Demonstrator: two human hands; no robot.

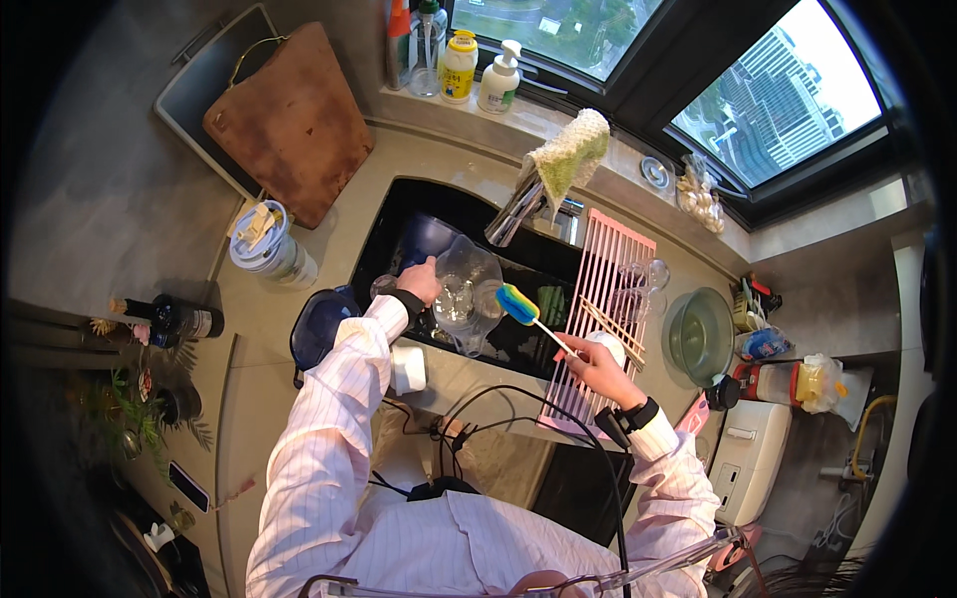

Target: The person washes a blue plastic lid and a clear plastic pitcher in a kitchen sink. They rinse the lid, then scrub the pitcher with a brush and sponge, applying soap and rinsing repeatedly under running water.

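My left hand (420, 282) grips the left side of a clear, lobed vessel (469, 295) in the black sink (400, 196); its thumb is hidden. A sponge brush with a blue, green and yellow head (517, 304) is in my right hand (602, 375), held by its thin white handle. The brush head is just right of the vessel's rim. Behind my left hand a dark blue bowl (428, 238) lies in the sink, and a small clear glass (383, 285) sits left of the hand.
A pink roll-up rack (579, 288) holds chopsticks (614, 329) and clear glassware (647, 280). A cloth (572, 153) drapes the faucet (516, 213). Left stand a blue container (320, 329) and a lidded plastic cup (273, 250). A green basin (701, 336) is right. Black cables (516, 389) hang before me.
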